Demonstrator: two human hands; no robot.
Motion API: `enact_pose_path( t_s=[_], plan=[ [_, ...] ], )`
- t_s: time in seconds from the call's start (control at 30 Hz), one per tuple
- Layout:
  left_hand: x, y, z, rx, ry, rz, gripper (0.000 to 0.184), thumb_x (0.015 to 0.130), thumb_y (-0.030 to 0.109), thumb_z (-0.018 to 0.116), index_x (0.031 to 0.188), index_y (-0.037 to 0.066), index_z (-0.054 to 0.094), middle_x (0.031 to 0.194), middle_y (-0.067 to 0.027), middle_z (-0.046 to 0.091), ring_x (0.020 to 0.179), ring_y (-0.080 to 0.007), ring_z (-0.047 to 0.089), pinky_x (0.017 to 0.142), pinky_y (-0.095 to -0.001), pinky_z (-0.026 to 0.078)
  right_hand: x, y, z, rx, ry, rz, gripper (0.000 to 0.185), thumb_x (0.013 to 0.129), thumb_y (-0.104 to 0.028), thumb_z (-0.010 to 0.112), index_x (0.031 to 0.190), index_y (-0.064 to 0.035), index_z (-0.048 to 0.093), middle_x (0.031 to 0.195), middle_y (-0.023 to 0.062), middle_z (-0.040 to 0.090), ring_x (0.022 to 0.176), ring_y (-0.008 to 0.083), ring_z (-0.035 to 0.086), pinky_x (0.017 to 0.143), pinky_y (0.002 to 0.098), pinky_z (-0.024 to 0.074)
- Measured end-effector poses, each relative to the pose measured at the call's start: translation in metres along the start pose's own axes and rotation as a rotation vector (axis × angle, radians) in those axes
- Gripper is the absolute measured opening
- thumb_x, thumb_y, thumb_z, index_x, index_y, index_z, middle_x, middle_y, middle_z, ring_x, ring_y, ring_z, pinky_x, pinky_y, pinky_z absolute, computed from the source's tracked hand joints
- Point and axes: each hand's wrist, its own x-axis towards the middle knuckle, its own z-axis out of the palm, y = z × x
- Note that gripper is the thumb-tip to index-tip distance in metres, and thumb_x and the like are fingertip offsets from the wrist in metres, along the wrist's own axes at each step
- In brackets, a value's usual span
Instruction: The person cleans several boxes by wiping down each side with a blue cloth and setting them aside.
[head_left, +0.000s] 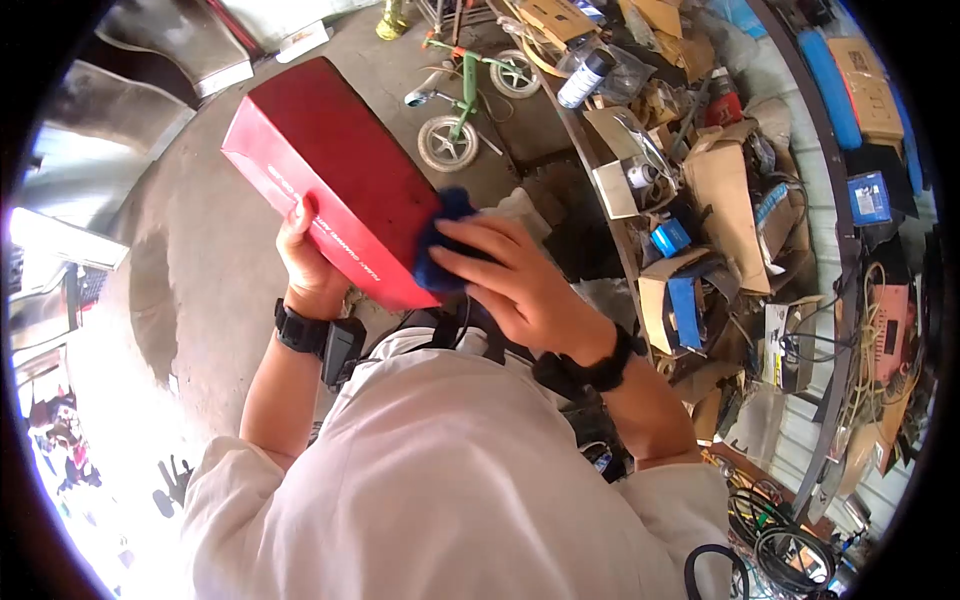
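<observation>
A long red cardboard box (345, 150) with small white lettering on its side is held up in front of my chest, tilted. My left hand (310, 262) grips it from below, the thumb pressed on the lettered side and the other fingers hidden beneath. In my right hand (520, 285) is a bunched dark blue cloth (445, 240), pressed against the near right end of the box. My right fingers are bent over the cloth and slightly blurred.
A green balance bike (466, 95) stands on the concrete floor ahead. Along my right runs a cluttered shelf with open cardboard boxes (725, 205), a spray can (586, 78) and a small blue box (670, 237). Coiled black cables (790, 550) lie at lower right.
</observation>
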Motion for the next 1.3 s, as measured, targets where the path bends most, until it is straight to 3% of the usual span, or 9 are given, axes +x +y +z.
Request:
enact_pose_path(
  t_s=[0.1, 0.23, 0.33, 0.57, 0.6, 0.73, 0.87, 1.03, 1.3],
  plan=[
    [0.008, 0.008, -0.023, 0.128, 0.077, 0.064, 0.077, 0.079, 0.042, 0.071, 0.136, 0.001, 0.042, 0.130, -0.0160, 0.055, 0.119, -0.0339, 0.053, 0.104, -0.0464, 0.041, -0.017, 0.004, 0.006, 0.133, 0.069, 0.087, 0.047, 0.077, 0.014, 0.058, 0.119, -0.0065, 0.066, 0.127, 0.0114, 0.056, 0.113, 0.0321, 0.054, 0.096, 0.0389, 0.0441],
    [0.004, -0.005, -0.011, 0.139, -0.034, 0.015, 0.077, 0.077, 0.041, 0.073, 0.135, 0.000, 0.044, 0.130, -0.0159, 0.056, 0.118, -0.0335, 0.054, 0.104, -0.0460, 0.041, 0.015, -0.007, -0.002, -0.021, 0.176, -0.026, 0.044, 0.078, 0.014, 0.058, 0.114, -0.0089, 0.069, 0.121, 0.0119, 0.057, 0.106, 0.0312, 0.057, 0.093, 0.0386, 0.0457],
    [-0.007, -0.012, 0.010, 0.102, -0.108, -0.011, 0.072, 0.074, 0.034, 0.074, 0.131, -0.001, 0.047, 0.122, -0.0157, 0.060, 0.111, -0.0313, 0.059, 0.098, -0.0437, 0.048, 0.036, -0.010, -0.004, 0.042, 0.237, -0.069, 0.048, 0.074, 0.011, 0.062, 0.118, -0.0085, 0.064, 0.121, 0.0114, 0.055, 0.104, 0.0330, 0.055, 0.093, 0.0419, 0.0440],
    [-0.007, -0.006, 0.011, 0.129, -0.139, -0.089, 0.076, 0.077, 0.039, 0.071, 0.136, 0.000, 0.043, 0.128, -0.0170, 0.057, 0.116, -0.0336, 0.056, 0.103, -0.0457, 0.043, 0.019, -0.022, 0.007, -0.025, 0.197, -0.051, 0.039, 0.074, -0.009, 0.076, 0.111, -0.0140, 0.065, 0.109, 0.0121, 0.054, 0.100, 0.0318, 0.055, 0.082, 0.0394, 0.0464],
    [-0.007, -0.011, 0.015, 0.070, -0.112, -0.120, 0.073, 0.074, 0.032, 0.072, 0.134, 0.000, 0.044, 0.123, -0.0162, 0.059, 0.113, -0.0323, 0.058, 0.100, -0.0447, 0.046, 0.020, -0.017, 0.008, 0.013, 0.196, -0.037, 0.038, 0.074, -0.010, 0.077, 0.110, -0.0131, 0.065, 0.107, 0.0115, 0.054, 0.098, 0.0311, 0.055, 0.081, 0.0392, 0.0465],
    [-0.013, -0.022, 0.018, 0.067, -0.108, -0.062, 0.076, 0.075, 0.034, 0.073, 0.136, 0.001, 0.042, 0.126, -0.0165, 0.057, 0.113, -0.0326, 0.058, 0.101, -0.0452, 0.046, 0.034, -0.008, 0.011, 0.002, 0.433, 0.076, 0.035, 0.071, -0.010, 0.079, 0.104, -0.0125, 0.066, 0.096, 0.0086, 0.057, 0.083, 0.0270, 0.059, 0.073, 0.0387, 0.0477],
    [-0.016, -0.016, 0.017, -0.129, -0.108, -0.155, 0.077, 0.075, 0.034, 0.074, 0.137, 0.001, 0.041, 0.128, -0.0164, 0.057, 0.114, -0.0330, 0.057, 0.101, -0.0460, 0.046, 0.009, -0.013, -0.001, -0.041, 0.213, -0.021, 0.030, 0.071, -0.011, 0.080, 0.099, -0.0128, 0.069, 0.095, 0.0085, 0.057, 0.082, 0.0278, 0.059, 0.070, 0.0366, 0.0477],
    [-0.023, -0.027, 0.027, 0.073, -0.169, -0.105, 0.077, 0.074, 0.036, 0.074, 0.136, 0.002, 0.042, 0.127, -0.0163, 0.057, 0.114, -0.0323, 0.058, 0.101, -0.0442, 0.047, 0.028, -0.020, 0.002, -0.036, 0.378, 0.041, 0.030, 0.070, -0.011, 0.080, 0.098, -0.0118, 0.069, 0.094, 0.0086, 0.057, 0.083, 0.0286, 0.059, 0.068, 0.0373, 0.0475],
    [-0.018, -0.022, 0.023, 0.010, -0.142, -0.159, 0.075, 0.075, 0.036, 0.071, 0.135, 0.001, 0.043, 0.127, -0.0176, 0.057, 0.114, -0.0330, 0.058, 0.101, -0.0457, 0.047, 0.017, -0.020, 0.001, 0.073, 0.231, 0.070, 0.033, 0.063, -0.001, 0.082, 0.094, -0.0061, 0.069, 0.094, 0.0097, 0.058, 0.084, 0.0261, 0.059, 0.073, 0.0339, 0.0487]
  ],
)
